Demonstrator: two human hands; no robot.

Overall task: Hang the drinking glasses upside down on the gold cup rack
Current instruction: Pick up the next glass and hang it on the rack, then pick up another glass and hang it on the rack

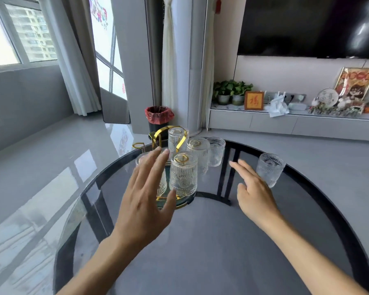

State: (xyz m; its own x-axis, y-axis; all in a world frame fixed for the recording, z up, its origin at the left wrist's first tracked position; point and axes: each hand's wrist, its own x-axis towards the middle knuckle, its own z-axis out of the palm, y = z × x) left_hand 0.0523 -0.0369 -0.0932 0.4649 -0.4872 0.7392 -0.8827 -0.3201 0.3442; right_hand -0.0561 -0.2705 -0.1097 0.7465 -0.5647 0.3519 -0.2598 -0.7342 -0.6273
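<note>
The gold cup rack (160, 133) stands on the round glass table (320, 188), left of centre. Three ribbed glasses hang upside down on it: a front one (183, 174), a back one (176, 138) and a right one (197, 153). A further glass (161, 184) shows partly behind my left hand. One rack peg (138, 145) at the left is bare. Two glasses stand upright on the table, one (216, 151) just right of the rack, one (269, 169) farther right. My left hand (146, 194) is open, fingers spread, in front of the rack. My right hand (254, 192) is open, beside the far right glass.
A bin with a red liner (159, 116) stands on the floor behind the table. A low white cabinet (285, 124) with plants and ornaments runs along the right wall under a dark screen (307, 26). Windows and curtains fill the left.
</note>
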